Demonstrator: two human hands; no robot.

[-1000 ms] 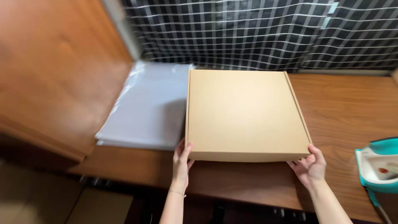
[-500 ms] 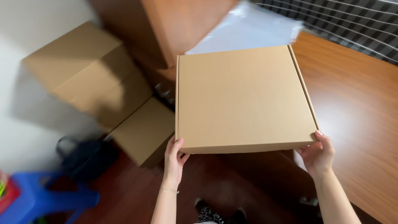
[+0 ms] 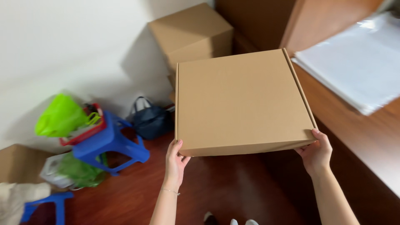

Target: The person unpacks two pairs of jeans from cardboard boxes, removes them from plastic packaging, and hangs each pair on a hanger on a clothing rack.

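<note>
Both hands [image 3: 177, 160] grip flat cardboard box [image 3: 241, 102].

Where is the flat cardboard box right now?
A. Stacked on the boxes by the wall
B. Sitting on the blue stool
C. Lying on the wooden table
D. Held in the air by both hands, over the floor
D: the left hand and right hand each grip a near corner of the flat cardboard box, which hangs above the dark wooden floor, clear of the wooden table.
</note>
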